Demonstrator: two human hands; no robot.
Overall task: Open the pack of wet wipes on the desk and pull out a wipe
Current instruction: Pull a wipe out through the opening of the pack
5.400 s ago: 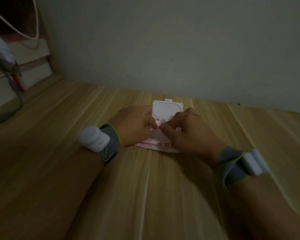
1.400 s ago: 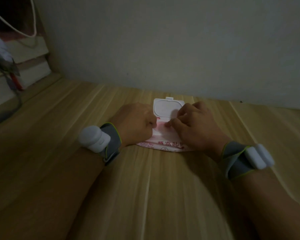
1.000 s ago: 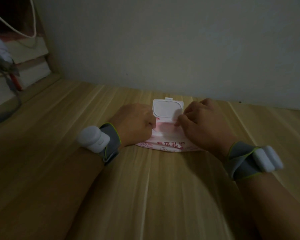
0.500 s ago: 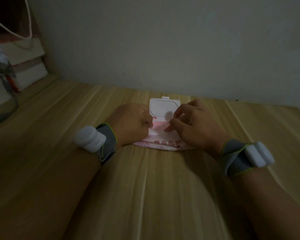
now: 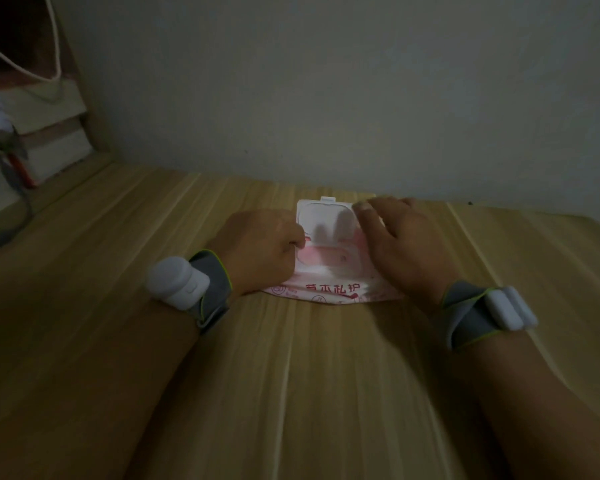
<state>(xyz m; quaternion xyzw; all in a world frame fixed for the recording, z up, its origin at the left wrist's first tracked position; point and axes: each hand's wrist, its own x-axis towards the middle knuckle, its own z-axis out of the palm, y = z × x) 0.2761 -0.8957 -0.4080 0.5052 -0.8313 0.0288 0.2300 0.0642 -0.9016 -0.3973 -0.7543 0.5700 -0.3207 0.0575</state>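
A pink and white pack of wet wipes [image 5: 329, 289] lies flat on the wooden desk [image 5: 291, 375]. Its white plastic lid [image 5: 324, 223] stands flipped up at the far side, and the pink opening [image 5: 321, 259] below it shows. My left hand [image 5: 260, 247] is curled in a fist against the pack's left edge and holds it down. My right hand [image 5: 399, 247] lies over the pack's right side with its fingers spread, fingertips by the lid's right corner, holding nothing. No wipe sticks out of the opening.
A plain wall [image 5: 326, 98] rises just behind the pack. At the far left stands a stack of light boxes [image 5: 49, 133] with a white cable [image 5: 32, 74] hanging over it. Both wrists wear grey bands with white devices.
My right hand has left the opening, where it pinched half a second ago, and its fingers have spread out to the right of the lid. My left hand has stayed put.
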